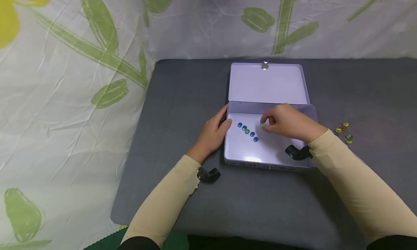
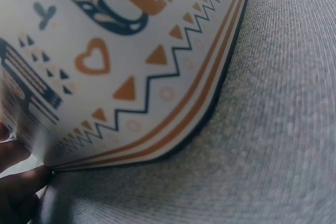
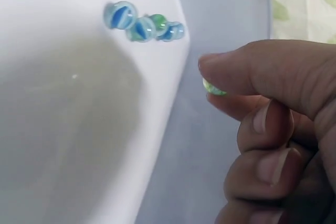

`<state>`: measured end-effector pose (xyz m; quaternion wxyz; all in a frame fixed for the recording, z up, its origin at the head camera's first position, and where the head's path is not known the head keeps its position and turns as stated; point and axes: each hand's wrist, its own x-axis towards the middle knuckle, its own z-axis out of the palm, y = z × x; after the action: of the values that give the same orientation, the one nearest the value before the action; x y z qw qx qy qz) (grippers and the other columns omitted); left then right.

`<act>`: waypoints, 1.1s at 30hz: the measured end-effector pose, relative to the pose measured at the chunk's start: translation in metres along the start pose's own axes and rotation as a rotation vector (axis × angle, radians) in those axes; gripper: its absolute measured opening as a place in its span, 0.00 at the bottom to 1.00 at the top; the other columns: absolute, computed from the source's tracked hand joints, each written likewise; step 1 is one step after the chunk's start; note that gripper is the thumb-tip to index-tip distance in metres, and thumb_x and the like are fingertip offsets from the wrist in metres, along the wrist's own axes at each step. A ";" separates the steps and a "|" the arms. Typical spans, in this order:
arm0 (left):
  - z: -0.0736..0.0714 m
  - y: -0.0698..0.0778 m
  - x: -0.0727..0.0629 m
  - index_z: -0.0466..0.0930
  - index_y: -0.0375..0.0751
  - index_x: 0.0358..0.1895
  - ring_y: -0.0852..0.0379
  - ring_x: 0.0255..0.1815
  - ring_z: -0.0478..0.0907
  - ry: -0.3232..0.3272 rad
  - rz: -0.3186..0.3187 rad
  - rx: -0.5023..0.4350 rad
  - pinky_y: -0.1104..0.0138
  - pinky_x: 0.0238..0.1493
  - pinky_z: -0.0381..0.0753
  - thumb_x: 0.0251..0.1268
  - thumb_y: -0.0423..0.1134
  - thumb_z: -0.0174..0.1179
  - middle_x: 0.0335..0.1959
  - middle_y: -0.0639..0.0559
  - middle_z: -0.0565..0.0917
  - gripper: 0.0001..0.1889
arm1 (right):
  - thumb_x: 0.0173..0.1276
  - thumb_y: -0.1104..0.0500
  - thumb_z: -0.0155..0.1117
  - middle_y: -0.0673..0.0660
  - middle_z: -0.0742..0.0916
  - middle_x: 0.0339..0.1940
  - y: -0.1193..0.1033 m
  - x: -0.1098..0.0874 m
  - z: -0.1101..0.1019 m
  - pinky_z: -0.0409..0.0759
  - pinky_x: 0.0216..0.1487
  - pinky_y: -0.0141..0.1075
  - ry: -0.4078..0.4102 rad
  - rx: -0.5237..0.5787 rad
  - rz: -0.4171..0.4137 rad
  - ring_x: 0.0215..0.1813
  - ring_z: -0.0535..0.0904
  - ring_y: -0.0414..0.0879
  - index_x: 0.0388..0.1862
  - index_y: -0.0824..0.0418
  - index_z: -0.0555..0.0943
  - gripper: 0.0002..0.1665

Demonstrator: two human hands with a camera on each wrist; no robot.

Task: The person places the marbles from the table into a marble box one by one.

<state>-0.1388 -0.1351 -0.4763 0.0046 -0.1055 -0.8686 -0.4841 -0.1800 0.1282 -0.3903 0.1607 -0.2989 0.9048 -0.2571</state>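
A green marble (image 1: 262, 125) hangs over the open box (image 1: 241, 150), pinched between thumb and index finger of your right grip (image 1: 288, 121), other fingers curled. Your left grip (image 1: 213, 132) lies along the box's left wall, thumb at the rim; I cannot tell whether it pinches. Only the left wrist view shows a printed heart (image 2: 106, 59); only the head view, loose marbles (image 1: 338, 131) on the table (image 1: 182, 98).

Thumb and finger hide most of the green marble (image 3: 215, 88) in the right hand (image 1: 290, 122). The right sleeve (image 1: 358, 185) covers part of the tin box (image 1: 239, 152). Loose marbles (image 1: 349, 136) beside it look too small to count surely. The left wrist view cuts off the left hand (image 2: 20, 187).
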 end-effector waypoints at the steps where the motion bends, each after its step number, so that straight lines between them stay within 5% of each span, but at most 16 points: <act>1: 0.000 0.000 0.000 0.59 0.48 0.85 0.51 0.82 0.62 0.000 0.001 0.001 0.54 0.80 0.62 0.78 0.58 0.43 0.81 0.46 0.67 0.36 | 0.67 0.65 0.74 0.51 0.76 0.21 0.001 0.001 0.001 0.66 0.27 0.36 -0.008 0.004 0.000 0.25 0.68 0.43 0.42 0.66 0.90 0.07; 18: -0.001 0.000 0.000 0.58 0.46 0.85 0.52 0.82 0.62 0.002 -0.004 -0.006 0.55 0.81 0.61 0.78 0.57 0.43 0.82 0.47 0.66 0.37 | 0.63 0.68 0.71 0.49 0.75 0.21 0.009 0.015 0.019 0.66 0.28 0.33 -0.140 -0.001 -0.007 0.26 0.69 0.41 0.42 0.66 0.91 0.08; 33: 0.001 -0.001 0.001 0.58 0.48 0.85 0.52 0.82 0.62 -0.002 -0.001 0.001 0.55 0.81 0.61 0.78 0.59 0.42 0.82 0.47 0.66 0.37 | 0.63 0.69 0.71 0.49 0.75 0.20 0.013 0.015 0.024 0.64 0.28 0.33 -0.138 -0.010 0.002 0.26 0.69 0.41 0.43 0.66 0.91 0.10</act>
<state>-0.1398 -0.1343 -0.4773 0.0033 -0.1056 -0.8688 -0.4837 -0.1870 0.1187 -0.4188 0.2214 -0.3157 0.8933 -0.2310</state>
